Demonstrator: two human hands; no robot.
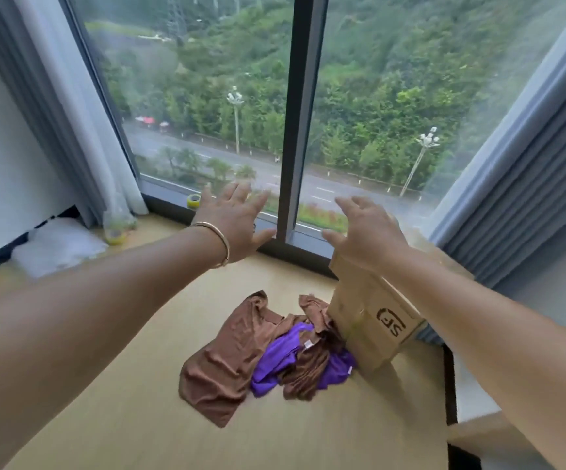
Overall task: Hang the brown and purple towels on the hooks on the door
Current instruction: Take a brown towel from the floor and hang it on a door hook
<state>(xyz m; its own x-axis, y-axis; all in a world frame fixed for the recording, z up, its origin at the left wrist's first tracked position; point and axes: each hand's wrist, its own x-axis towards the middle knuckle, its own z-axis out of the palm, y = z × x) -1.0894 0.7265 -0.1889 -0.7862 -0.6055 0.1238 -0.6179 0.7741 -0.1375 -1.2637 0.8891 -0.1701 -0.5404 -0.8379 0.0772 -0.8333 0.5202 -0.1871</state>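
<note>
A crumpled brown towel [223, 361] lies on the pale wooden platform [139, 418], with a purple towel [281, 354] bunched against its right side and partly under more brown cloth. My left hand [232, 222], a bangle on its wrist, is stretched out above and beyond the towels with fingers spread, holding nothing. Further right, my right hand [366, 232] is also held out with straight fingers, empty, above a cardboard box. No door or hooks are in view.
A tilted cardboard box [373, 320] stands right of the towels. A large window [206, 96] with a dark middle frame fills the far side, with grey curtains [529, 184] at both ends. Tape rolls [193, 201] and a plastic bag [57, 245] sit at the left.
</note>
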